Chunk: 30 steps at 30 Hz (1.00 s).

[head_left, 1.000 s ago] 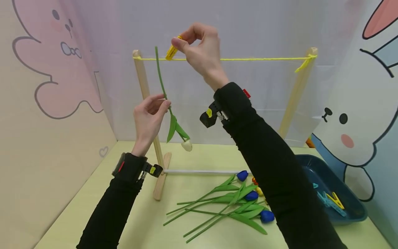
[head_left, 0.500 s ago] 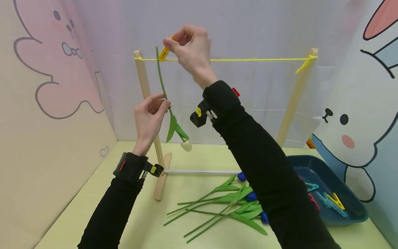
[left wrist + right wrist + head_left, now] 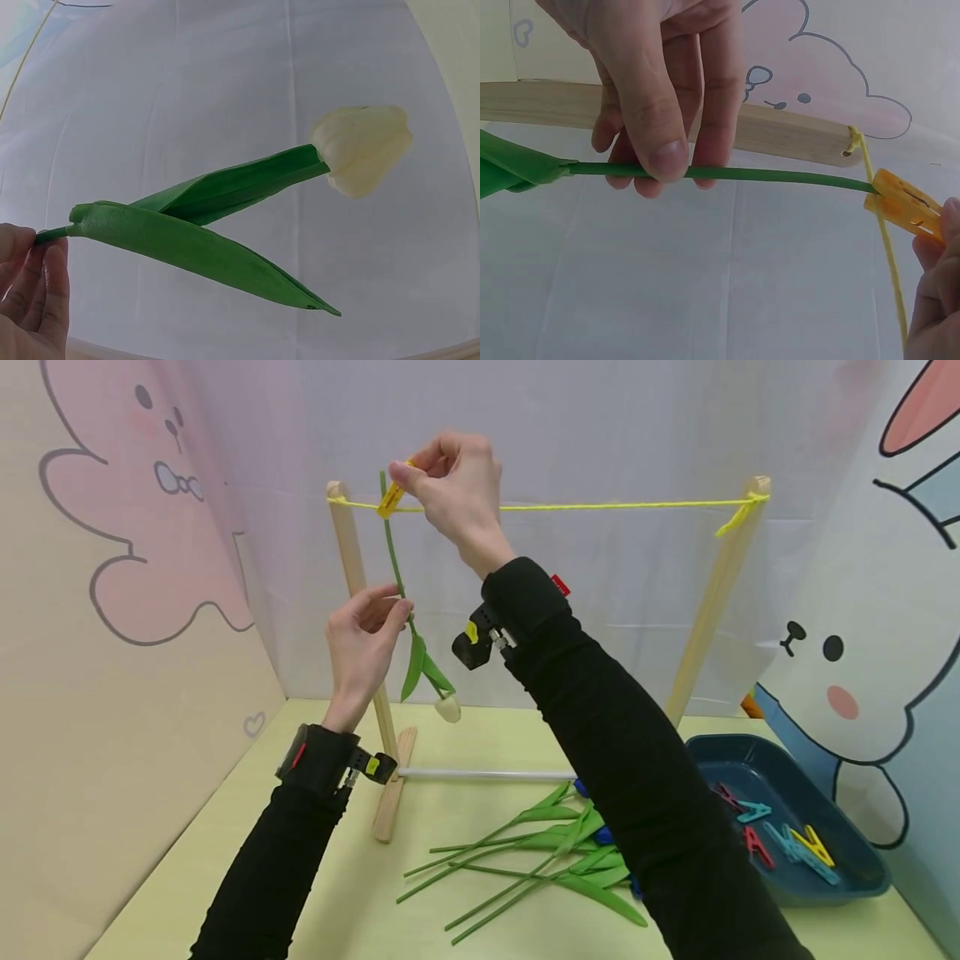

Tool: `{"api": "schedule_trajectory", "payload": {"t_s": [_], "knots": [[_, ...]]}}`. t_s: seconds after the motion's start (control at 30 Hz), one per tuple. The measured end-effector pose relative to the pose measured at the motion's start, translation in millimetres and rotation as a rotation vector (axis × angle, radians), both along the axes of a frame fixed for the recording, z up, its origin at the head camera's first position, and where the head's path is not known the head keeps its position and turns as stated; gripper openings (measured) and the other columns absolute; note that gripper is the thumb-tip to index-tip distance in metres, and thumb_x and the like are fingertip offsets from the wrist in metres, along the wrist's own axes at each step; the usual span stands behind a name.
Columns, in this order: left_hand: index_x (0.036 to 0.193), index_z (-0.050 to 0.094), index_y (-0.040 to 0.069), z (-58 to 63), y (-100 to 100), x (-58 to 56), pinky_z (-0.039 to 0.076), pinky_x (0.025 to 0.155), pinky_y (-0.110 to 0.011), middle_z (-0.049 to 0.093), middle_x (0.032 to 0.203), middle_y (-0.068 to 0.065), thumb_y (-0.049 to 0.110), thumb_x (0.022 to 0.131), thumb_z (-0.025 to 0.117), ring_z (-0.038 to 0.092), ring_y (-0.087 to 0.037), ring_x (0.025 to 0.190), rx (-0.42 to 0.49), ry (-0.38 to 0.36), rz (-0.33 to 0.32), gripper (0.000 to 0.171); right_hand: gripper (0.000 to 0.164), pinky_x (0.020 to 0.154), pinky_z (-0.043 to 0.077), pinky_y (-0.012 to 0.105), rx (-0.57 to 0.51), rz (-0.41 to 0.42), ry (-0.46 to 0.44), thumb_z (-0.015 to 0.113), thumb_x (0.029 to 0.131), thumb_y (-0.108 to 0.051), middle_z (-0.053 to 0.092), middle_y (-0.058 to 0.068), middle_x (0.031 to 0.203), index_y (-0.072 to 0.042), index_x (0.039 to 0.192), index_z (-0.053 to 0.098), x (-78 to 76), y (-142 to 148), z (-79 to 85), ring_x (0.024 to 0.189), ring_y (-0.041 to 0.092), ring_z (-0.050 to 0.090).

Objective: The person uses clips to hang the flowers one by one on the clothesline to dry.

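Note:
A white tulip [image 3: 447, 707] hangs head down, its green stem crossing the yellow string [image 3: 600, 507] near the left post. My left hand [image 3: 363, 643] pinches the stem between thumb and fingers, partway down. Up at the string, my right hand [image 3: 459, 493] pinches a yellow clothespin [image 3: 391, 500] by its handle end. In the right wrist view the jaws of the clothespin [image 3: 906, 204] lie over both the stem and the string. The left wrist view shows the white bloom [image 3: 361, 148] and two long leaves beyond the fingertips.
A wooden frame with a left post [image 3: 347, 539] and a right post [image 3: 716, 602] carries the string. Several tulips [image 3: 540, 852] lie on the table, their blooms partly behind my right sleeve. A dark blue tray [image 3: 847, 827] at right holds several clothespins [image 3: 798, 852].
My right hand has moved left and slightly down, bringing the yellow clothespin from beside the stem onto the stem and string. My left hand and the tulip have stayed nearly still.

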<state>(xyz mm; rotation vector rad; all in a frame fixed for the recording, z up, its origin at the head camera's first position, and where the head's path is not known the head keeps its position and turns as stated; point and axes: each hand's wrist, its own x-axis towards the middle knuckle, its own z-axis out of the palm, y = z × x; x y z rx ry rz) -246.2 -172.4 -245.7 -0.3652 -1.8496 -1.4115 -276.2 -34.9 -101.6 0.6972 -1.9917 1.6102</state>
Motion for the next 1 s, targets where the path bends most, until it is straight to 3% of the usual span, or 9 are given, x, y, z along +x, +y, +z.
{"api": "schedule_trajectory", "payload": {"t_s": [0.53, 0.77, 0.93, 1.0], "knots": [[0.121, 0.068, -0.004, 0.0, -0.7, -0.6, 0.053, 0.078, -0.013, 0.072, 0.106, -0.028, 0.007, 0.095, 0.068, 0.064, 0.007, 0.077, 0.001, -0.011, 0.023, 0.028, 0.024, 0.068, 0.044, 0.023, 0.071, 0.015, -0.083, 0.077, 0.090, -0.026, 0.064, -0.003, 0.086, -0.004, 0.099, 0.074, 1.4, 2.3, -0.5, 0.087, 0.012, 0.060], [0.119, 0.069, -0.003, -1.2, -2.1, -2.0, 0.053, 0.079, -0.012, 0.072, 0.107, -0.029, 0.006, 0.094, 0.069, 0.064, 0.010, 0.078, 0.009, -0.014, 0.031, 0.027, 0.024, 0.051, 0.037, 0.025, 0.093, 0.077, -0.088, 0.074, 0.093, -0.025, 0.073, 0.007, 0.097, -0.005, 0.106, 0.073, 4.3, 5.6, -1.2, 0.046, 0.013, 0.041], [0.122, 0.068, -0.001, -1.8, -2.5, -1.4, 0.053, 0.082, -0.013, 0.073, 0.107, -0.027, 0.008, 0.095, 0.069, 0.065, 0.010, 0.081, -0.010, -0.020, 0.046, 0.028, 0.042, 0.053, 0.041, 0.025, 0.159, 0.072, -0.112, 0.073, 0.093, -0.028, 0.071, 0.012, 0.121, -0.006, 0.127, 0.065, 6.6, 12.5, -2.0, 0.044, 0.011, 0.047], [0.123, 0.068, -0.001, -2.1, -1.5, -0.4, 0.053, 0.084, -0.014, 0.074, 0.109, -0.025, 0.009, 0.095, 0.069, 0.067, 0.004, 0.085, -0.010, -0.026, 0.060, 0.030, 0.049, 0.054, 0.043, 0.025, 0.184, 0.057, -0.117, 0.073, 0.093, -0.030, 0.069, 0.011, 0.126, -0.009, 0.135, 0.060, 7.8, 17.3, -3.2, 0.046, 0.012, 0.051]]}}
